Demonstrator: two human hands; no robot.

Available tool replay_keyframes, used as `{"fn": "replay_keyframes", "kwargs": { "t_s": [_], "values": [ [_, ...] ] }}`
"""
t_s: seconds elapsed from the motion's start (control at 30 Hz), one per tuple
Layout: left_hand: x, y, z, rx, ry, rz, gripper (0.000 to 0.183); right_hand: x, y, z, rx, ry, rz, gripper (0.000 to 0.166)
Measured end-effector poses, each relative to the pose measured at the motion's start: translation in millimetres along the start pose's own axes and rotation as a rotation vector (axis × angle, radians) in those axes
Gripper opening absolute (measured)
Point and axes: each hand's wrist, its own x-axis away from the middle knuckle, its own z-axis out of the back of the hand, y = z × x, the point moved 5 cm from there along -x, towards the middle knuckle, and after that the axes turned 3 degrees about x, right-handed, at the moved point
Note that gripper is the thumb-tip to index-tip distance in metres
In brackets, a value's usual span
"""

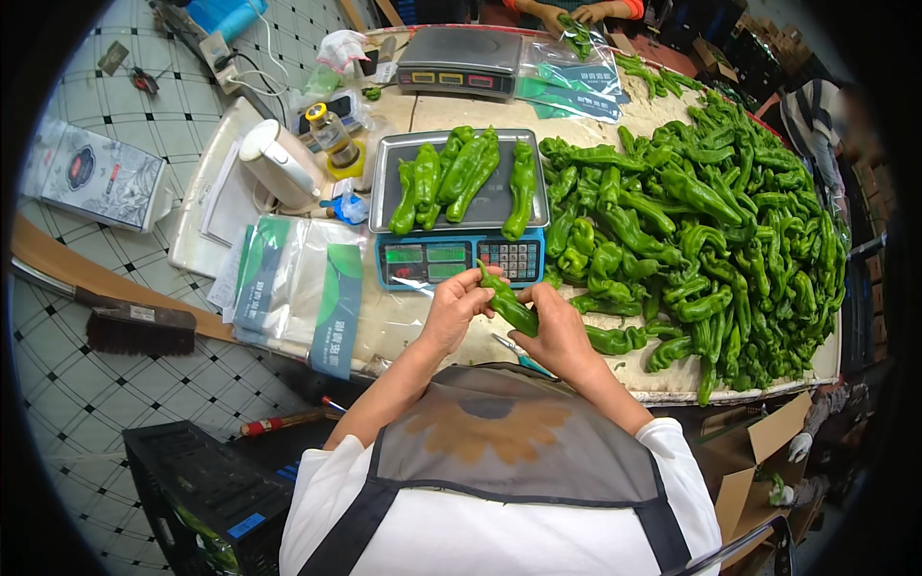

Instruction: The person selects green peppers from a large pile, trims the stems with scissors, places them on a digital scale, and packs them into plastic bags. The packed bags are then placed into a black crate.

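Both my hands hold one long green pepper (pixel 513 308) just in front of the blue digital scale (pixel 461 282). My left hand (pixel 455 309) pinches it near the stem end, while my right hand (pixel 558 327) grips its lower part. Several green peppers (pixel 467 173) lie on the scale's metal pan, with one pepper (pixel 521 189) apart at the pan's right side. To the right spreads a large heap of green peppers (pixel 709 216). Printed clear plastic bags (pixel 302 288) lie stacked on the left. Scissors (pixel 524 354) rest partly hidden between my forearms.
An electric kettle (pixel 279 162) and a yellow-capped glass bottle (pixel 336 138) stand left of the scale. Beyond is a second scale (pixel 459 57). Another person's hands (pixel 573 16) hold peppers at the far edge. A black crate (pixel 209 497) and open carton (pixel 756 461) stand below the table.
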Motion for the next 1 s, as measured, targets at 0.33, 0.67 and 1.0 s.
{"fn": "replay_keyframes", "kwargs": {
  "t_s": [0.33,0.67,1.0],
  "values": [
    [2,-8,2,-0.266,0.166,-0.147,0.022,14,10,-6,0.009,-0.055,0.001,0.049],
    [2,-15,-20,-0.392,0.107,-0.129,0.053,48,114,25,-0.854,-0.01,-0.708,0.036],
    [13,-34,-25,-0.459,-0.042,-0.009,0.032,-40,245,290,-0.502,0.9,-0.151,0.086]
  ]
}}
